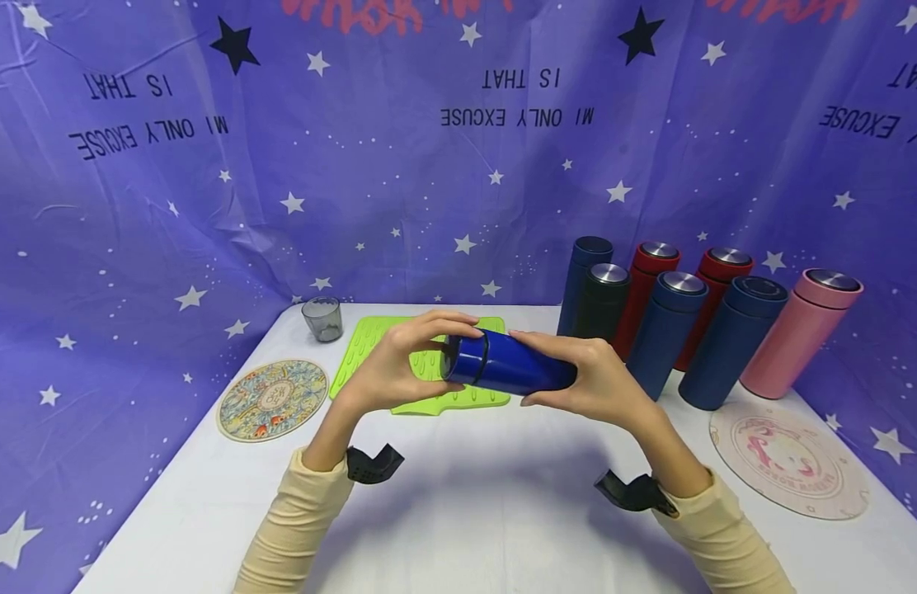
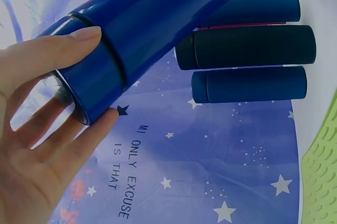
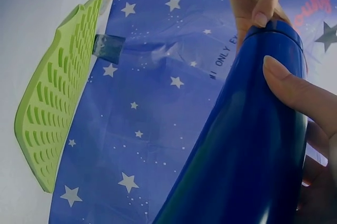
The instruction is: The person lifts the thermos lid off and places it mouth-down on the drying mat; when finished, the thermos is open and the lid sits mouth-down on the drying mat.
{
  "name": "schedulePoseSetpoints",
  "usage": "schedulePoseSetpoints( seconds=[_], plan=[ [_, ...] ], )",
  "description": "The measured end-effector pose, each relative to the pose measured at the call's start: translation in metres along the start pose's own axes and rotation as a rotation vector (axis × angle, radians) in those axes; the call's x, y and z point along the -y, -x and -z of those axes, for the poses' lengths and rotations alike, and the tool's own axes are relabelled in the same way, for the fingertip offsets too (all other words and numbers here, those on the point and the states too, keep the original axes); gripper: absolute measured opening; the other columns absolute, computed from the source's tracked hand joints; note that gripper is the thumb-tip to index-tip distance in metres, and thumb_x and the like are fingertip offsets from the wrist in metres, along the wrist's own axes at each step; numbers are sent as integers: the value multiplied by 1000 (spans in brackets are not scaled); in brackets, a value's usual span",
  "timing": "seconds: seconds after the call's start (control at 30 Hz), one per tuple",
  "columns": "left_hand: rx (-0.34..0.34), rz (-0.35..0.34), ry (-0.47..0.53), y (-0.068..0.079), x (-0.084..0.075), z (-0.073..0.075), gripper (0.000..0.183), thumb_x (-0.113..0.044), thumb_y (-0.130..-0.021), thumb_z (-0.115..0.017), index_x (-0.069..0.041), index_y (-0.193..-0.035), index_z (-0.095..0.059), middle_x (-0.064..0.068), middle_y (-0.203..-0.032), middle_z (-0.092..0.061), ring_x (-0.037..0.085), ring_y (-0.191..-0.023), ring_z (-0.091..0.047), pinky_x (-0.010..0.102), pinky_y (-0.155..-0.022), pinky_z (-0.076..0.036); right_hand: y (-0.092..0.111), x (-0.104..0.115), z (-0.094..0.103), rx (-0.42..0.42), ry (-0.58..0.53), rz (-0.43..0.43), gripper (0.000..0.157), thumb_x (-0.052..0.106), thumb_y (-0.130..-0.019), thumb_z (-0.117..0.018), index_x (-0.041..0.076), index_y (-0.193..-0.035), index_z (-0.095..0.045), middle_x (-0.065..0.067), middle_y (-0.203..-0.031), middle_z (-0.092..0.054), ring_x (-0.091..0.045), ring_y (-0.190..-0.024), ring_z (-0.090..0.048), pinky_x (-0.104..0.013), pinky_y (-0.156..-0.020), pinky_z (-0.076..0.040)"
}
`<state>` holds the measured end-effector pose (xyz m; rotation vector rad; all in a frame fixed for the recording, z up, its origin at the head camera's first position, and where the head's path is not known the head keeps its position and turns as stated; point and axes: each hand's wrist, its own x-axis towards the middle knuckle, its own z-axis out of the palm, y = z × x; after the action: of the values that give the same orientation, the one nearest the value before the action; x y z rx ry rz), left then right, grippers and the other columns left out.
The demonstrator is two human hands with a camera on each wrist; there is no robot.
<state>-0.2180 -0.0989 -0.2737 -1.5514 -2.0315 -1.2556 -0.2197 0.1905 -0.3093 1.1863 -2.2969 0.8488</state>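
A glossy blue thermos bottle [image 1: 525, 365] is held tilted on its side above the table, its lid end toward the left. My left hand [image 1: 399, 359] grips the lid [image 2: 95, 74], thumb on one side and fingers on the other. Around the body, my right hand [image 1: 588, 375] holds the bottle with the thumb along it, as the right wrist view also shows. A dark seam runs between lid and body. Below and behind the bottle lies a lime green drying mat [image 1: 369, 346] with raised ridges.
Several upright thermos bottles stand at the back right, among them a pink bottle [image 1: 803, 334] and a black bottle [image 1: 603, 301]. A grey glass cup [image 1: 323, 320] stands back left. A patterned round mat [image 1: 273, 399] lies left, a pink round mat [image 1: 788, 459] right.
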Motion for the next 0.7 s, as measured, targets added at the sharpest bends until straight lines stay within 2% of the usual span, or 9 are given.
schedulePoseSetpoints(
  seconds=[0.13,0.27,0.5,0.57,0.7],
  plan=[
    [-19,18,1,1,0,0,60,12,-65,-82,5,-120,-59,24,-127,-55,34,-119,-54,41,-81,-57,-1,0,-2,-12,28,13,83,25,-66,-91,14,-139,-54,-8,-127,-62,-30,-103,-65,-46,-82,-56],
    [-50,71,53,3,6,-1,63,10,-65,-83,4,-123,-59,19,-127,-57,31,-116,-55,41,-78,-57,0,1,-5,-36,93,32,84,22,-64,-92,13,-139,-54,-8,-128,-62,-30,-107,-64,-47,-84,-55],
    [-133,257,47,11,30,-7,64,-14,-72,-87,-14,-130,-59,3,-127,-59,22,-105,-61,31,-74,-58,-2,2,-12,-118,264,77,84,26,-64,-92,15,-138,-55,-9,-128,-62,-30,-111,-62,-48,-86,-54],
    [-160,300,38,12,32,-7,63,-20,-73,-86,-19,-130,-60,0,-124,-60,20,-102,-62,30,-73,-58,-3,2,-15,-147,309,97,84,26,-64,-92,14,-138,-55,-9,-128,-62,-31,-111,-62,-49,-86,-54],
    [-202,385,42,13,31,-6,59,-24,-74,-86,-23,-128,-62,3,-117,-63,21,-100,-63,31,-70,-59,-5,4,-20,-191,388,144,84,24,-64,-92,12,-138,-55,-11,-128,-61,-33,-113,-60,-51,-88,-52]
  ],
)
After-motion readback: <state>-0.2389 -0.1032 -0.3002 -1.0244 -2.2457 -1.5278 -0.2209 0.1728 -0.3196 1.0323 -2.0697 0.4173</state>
